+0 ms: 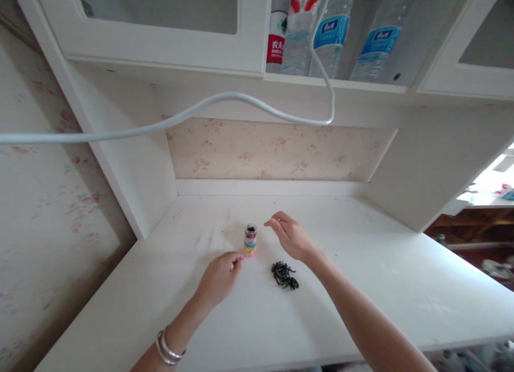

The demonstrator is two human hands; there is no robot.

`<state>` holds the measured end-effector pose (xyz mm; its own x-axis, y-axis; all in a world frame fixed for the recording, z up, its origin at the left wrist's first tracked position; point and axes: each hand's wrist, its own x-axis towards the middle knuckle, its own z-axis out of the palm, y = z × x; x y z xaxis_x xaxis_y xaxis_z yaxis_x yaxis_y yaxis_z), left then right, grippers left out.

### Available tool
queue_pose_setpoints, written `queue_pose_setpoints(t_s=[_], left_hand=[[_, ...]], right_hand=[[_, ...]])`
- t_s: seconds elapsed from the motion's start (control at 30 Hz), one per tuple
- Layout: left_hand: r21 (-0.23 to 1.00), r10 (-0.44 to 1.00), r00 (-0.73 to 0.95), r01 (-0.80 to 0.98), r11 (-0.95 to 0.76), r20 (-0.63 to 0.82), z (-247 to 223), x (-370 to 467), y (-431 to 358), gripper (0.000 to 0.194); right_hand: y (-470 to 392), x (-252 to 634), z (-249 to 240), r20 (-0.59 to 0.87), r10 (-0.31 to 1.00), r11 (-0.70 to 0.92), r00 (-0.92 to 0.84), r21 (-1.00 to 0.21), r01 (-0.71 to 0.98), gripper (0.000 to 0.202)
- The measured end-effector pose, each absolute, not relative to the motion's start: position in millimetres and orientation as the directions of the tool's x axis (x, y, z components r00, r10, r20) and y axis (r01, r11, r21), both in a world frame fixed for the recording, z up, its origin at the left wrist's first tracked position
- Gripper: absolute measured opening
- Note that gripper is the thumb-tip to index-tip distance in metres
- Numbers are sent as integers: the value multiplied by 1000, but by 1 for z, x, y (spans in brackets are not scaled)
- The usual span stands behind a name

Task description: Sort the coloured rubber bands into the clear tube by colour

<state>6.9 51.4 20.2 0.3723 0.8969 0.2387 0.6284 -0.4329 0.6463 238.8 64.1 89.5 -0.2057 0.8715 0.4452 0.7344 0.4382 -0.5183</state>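
Observation:
A small clear jar [250,241] with a colourful label stands upright and open-topped on the white desk, some black bits inside it. My left hand [220,278] has its thumb and fingers closed at the jar's lower left side, by its pink base. To the right of the jar, a little above the desk, my right hand [291,237] is in a pinch with its fingertips pointing at the jar's mouth. Whatever it may hold is too small to make out. Between my forearms lies a loose pile of thin black bands [284,275], tangled together.
The white desk [160,308] runs between side panels under a cupboard. Several plastic bottles [331,32] stand on the open shelf overhead. A white cable [225,97] hangs across the upper view. At far right there is a brown shelf [466,227].

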Motion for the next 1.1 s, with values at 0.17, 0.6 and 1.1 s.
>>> queue_pose_setpoints(t_s=[0.17,0.6,1.1], left_hand=[[576,854,471,643,-505,224,23,27,39,25],[286,746,653,695,-660,134,15,95,23,17],[486,793,572,643,-592,208,8,83,34,23]], right_hand=[[49,269,57,425,901,366,-90,-633,682,41],[9,312,-23,242,966,239,-96,-678,696,24],[11,310,-25,351,936,245,-7,-639,730,31]])
